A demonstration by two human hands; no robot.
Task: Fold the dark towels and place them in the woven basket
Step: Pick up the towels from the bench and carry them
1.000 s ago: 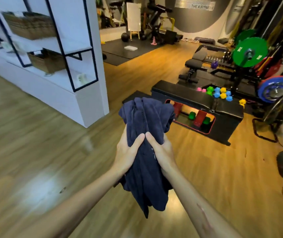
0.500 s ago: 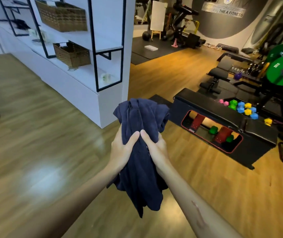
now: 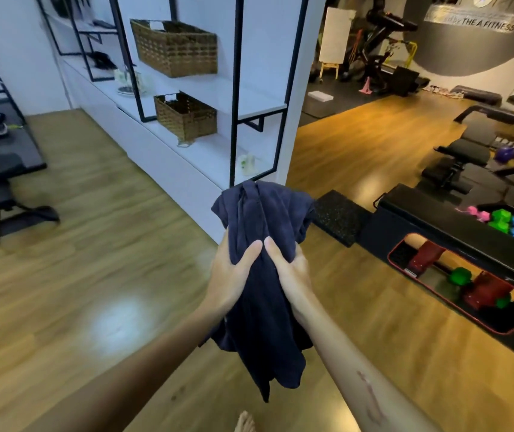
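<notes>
Two woven baskets sit on the white shelving [image 3: 218, 98] ahead — a larger basket [image 3: 176, 48] on the upper shelf and a smaller basket [image 3: 185, 116] on the shelf below it, both well apart from the bundle being carried. Nearer, held out in front of the body and above the wooden floor [image 3: 93, 244], is the dark towel [image 3: 262, 275]: a navy bundle, gathered rather than flat, which reads as loosely bunched more than neatly folded. Its long axis runs close to vertical, the rounded, bunched end pointing up and slightly away toward the shelving, the loose tail hanging down to a ragged point between the forearms. Both hands clasp it at mid-height — the left hand [image 3: 230, 275] curls round its left side with the thumb pressed across the front, and the right hand [image 3: 290, 272] does the same from the right, thumbs nearly touching. The step in hand looks like carrying the towel to a basket; which basket is meant cannot be told. To do it well, I would judge that the hanging tail needs gathering up or tucking under first, so that it does not catch the basket rim. The towel should then go in bunched end down, long axis turned to lie along the basket's length, and be let go only once it rests inside.
</notes>
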